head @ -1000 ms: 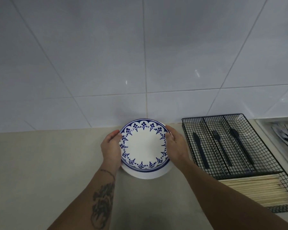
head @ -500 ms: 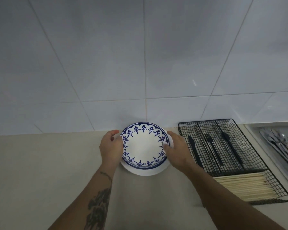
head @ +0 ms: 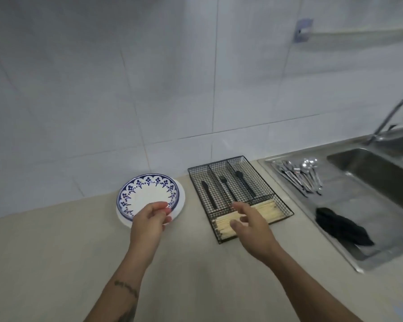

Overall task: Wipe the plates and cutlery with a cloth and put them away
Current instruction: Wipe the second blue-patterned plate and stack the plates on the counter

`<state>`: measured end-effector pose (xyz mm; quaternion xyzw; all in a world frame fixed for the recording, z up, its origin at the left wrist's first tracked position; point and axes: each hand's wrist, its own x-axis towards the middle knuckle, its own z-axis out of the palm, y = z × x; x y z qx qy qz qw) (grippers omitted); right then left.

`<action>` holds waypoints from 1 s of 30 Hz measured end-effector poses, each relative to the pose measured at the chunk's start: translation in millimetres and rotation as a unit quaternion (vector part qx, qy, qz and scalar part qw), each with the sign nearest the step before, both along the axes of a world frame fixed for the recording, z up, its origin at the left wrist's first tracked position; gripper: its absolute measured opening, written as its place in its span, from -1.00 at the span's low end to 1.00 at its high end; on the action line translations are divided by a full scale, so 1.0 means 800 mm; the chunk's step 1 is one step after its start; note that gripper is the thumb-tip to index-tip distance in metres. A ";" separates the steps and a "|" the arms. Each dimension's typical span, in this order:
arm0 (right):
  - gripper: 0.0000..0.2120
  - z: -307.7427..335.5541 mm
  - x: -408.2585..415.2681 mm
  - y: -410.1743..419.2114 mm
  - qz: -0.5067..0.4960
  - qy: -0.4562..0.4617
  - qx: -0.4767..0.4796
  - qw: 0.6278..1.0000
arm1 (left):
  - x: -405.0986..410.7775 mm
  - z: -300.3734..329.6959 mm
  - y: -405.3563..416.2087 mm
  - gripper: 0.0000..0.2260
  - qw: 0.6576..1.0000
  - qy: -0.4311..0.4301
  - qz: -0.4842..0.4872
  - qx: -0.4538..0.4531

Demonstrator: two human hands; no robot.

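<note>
— Both hands have been lifted off the stacked plates since the earlier frame, and the view has been swung right, so that the sink is now taken in. What is seen, from the left?

— Left of the wire cutlery tray (head: pixel 239 196), the blue-patterned plate (head: pixel 148 196) is set on a plain white plate (head: pixel 180 206), both on the beige counter (head: pixel 44 252) against the tiled wall. The left hand (head: pixel 148 225) is held just in front of the stack, its fingers curled loosely toward the thumb; nothing is seen to be pinched, and whether the rim is touched cannot be told.

— And at the tray itself?

— A black knife (head: pixel 208 194), a black fork (head: pixel 226 188) and a black spoon (head: pixel 244 184) are laid one to each of the three rear compartments, and pale chopsticks (head: pixel 269 209) fill the front one. The right hand (head: pixel 249 225) is held over that front compartment, fingers spread and empty.

— What lies right of the tray?

— On the steel draining board, a bundle of metal cutlery (head: pixel 298 175) is laid at the back and a crumpled black cloth (head: pixel 340 226) nearer the front, with the sink basin (head: pixel 370 168) beyond.

— How far along is the task judged to be?

— The plates appear to be put away, and three black pieces are sorted. The metal cutlery is judged still to be wiped and stowed, so the cloth is probably to be fetched next.
</note>
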<state>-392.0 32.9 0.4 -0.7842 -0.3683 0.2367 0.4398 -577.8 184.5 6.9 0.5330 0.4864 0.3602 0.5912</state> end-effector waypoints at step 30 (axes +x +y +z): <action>-0.44 -0.016 0.364 -0.284 0.148 -0.217 -0.189 0.946 | 0.395 -0.033 -0.319 -0.76 0.994 0.004 -0.082 -0.073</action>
